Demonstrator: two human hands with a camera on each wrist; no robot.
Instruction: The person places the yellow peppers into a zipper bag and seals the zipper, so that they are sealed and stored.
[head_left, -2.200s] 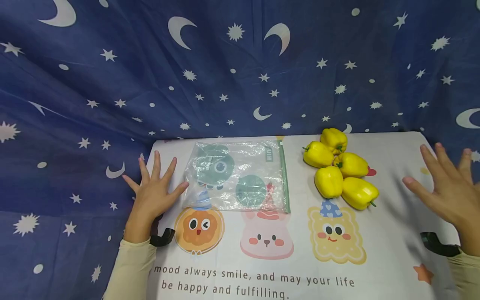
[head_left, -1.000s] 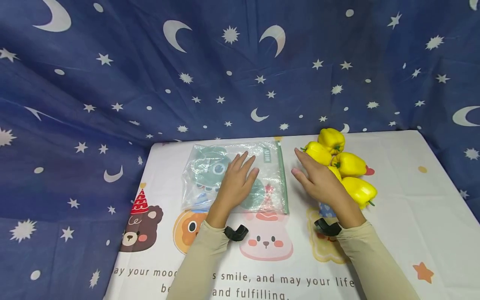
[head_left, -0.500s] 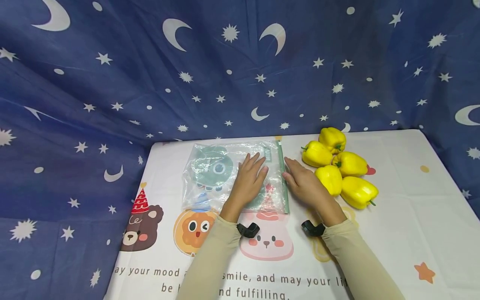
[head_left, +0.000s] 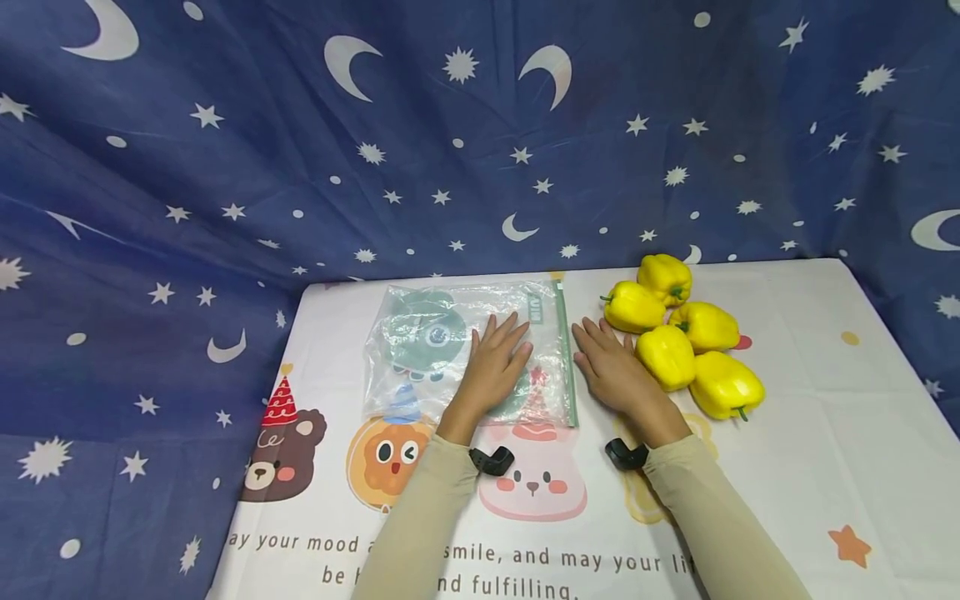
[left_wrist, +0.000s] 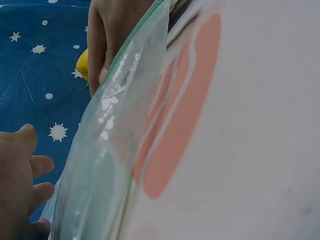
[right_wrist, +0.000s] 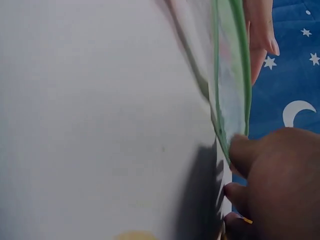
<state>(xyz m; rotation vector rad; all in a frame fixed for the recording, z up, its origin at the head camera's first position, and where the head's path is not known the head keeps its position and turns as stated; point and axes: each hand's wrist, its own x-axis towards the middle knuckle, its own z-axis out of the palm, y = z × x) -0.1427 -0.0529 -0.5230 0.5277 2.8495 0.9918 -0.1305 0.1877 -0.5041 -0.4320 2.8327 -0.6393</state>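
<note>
A clear zip bag [head_left: 423,333] with green printing lies flat on the cloth, its green zip edge [head_left: 567,358] facing right. My left hand [head_left: 495,371] rests over the right half of the bag, its fingers extended and a little spread. Just right of the zip edge is my right hand [head_left: 615,375], palm down with straight fingers. One of its fingers reaches against the nearest yellow bell pepper [head_left: 664,357]. In the right wrist view, the right thumb [right_wrist: 241,150] is close to the zip edge; whether it touches is unclear. Several peppers lie clustered right of that hand.
The white tablecloth [head_left: 810,467] carries printed cartoon figures and lettering. A blue curtain [head_left: 420,108] with moons and stars hangs behind the table and at its left side. Each wrist wears a black camera mount [head_left: 492,460].
Both hands came in from wide apart to the bag and its zip edge. During the last half second the right fingers spread, and the front peppers shifted slightly right.
</note>
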